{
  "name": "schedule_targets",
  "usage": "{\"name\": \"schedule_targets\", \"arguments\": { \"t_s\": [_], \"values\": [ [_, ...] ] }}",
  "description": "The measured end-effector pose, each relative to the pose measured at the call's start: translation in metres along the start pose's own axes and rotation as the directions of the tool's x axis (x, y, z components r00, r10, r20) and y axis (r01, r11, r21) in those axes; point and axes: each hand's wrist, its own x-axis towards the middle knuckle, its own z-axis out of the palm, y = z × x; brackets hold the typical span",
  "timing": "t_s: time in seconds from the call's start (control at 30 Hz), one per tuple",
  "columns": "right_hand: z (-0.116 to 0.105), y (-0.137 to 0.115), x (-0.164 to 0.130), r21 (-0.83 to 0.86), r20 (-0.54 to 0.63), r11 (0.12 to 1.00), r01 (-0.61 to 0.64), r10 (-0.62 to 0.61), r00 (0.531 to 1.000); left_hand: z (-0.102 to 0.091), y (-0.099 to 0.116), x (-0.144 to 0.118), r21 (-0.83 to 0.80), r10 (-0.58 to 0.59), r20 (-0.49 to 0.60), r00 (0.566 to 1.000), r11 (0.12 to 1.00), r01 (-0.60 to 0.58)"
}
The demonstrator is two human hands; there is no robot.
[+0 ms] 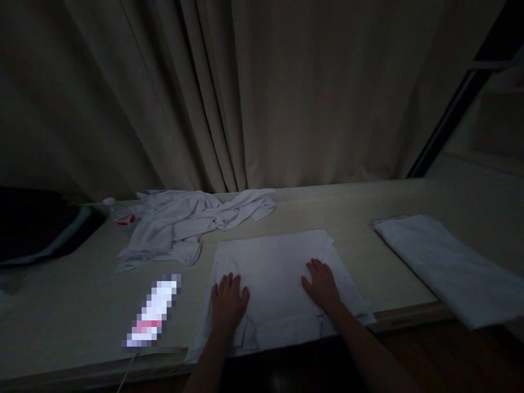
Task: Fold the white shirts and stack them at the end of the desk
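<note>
A white garment [278, 273], partly folded, lies spread on the tabletop in front of me, its near edge at the table's front edge. My left hand [230, 303] rests on its left side with the fingers spread. Over on the right side, my right hand [322, 284] lies flat on the cloth, fingers also apart. Neither hand grips anything. Loose layers of the cloth show near the bottom left, below my left hand. The garment's exact kind is hard to tell in the dim light.
A crumpled heap of white cloth [176, 221] lies at the back left. A lit, blurred-out phone-like screen [153, 311] with a cable is at the left. Folded white cloth [446, 262] overhangs the front edge at right. Dark fabric [36, 224] sits far left; a curtain [319, 98] hangs behind.
</note>
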Motion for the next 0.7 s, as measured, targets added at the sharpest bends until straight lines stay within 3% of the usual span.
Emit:
{"name": "schedule_targets", "arguments": {
  "t_s": [0.7],
  "values": [
    [-0.0019,0.0004,-0.0001,-0.014,0.011,1.0,0.006,-0.005,1.0,-0.0084,0.0049,0.0002,0.0,-0.006,0.015,1.0,1.0,0.006]
  ]
}}
